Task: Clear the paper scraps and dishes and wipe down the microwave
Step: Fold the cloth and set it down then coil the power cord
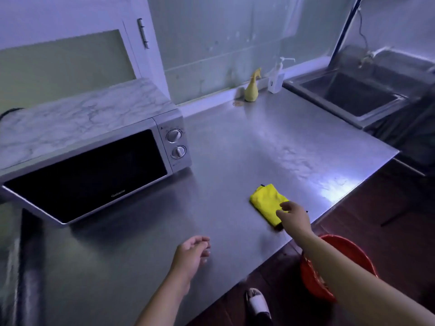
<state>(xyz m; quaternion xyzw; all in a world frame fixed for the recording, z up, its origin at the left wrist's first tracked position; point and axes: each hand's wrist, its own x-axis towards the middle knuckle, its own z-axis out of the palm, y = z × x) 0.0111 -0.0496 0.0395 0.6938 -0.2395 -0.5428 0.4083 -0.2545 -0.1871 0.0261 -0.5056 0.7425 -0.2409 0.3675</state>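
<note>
The right hand (293, 214) reaches over a folded yellow cloth (267, 204), fingers loosely spread on its near end; whether they grip it, I cannot tell. The left hand (191, 254) hovers half-curled, holding nothing. The hand hides the cloth's near corner. The microwave (94, 158) stands left on the steel counter (235, 147); a sink (357, 95) lies far right.

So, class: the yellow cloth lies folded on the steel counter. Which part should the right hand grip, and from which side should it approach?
Grip the near end of the yellow cloth, coming down from above and from the counter's front edge, where the right hand already hovers. The cloth lies flat and folded, so probably pinch through the layers rather than one edge, or it may unfold when lifted.
</note>
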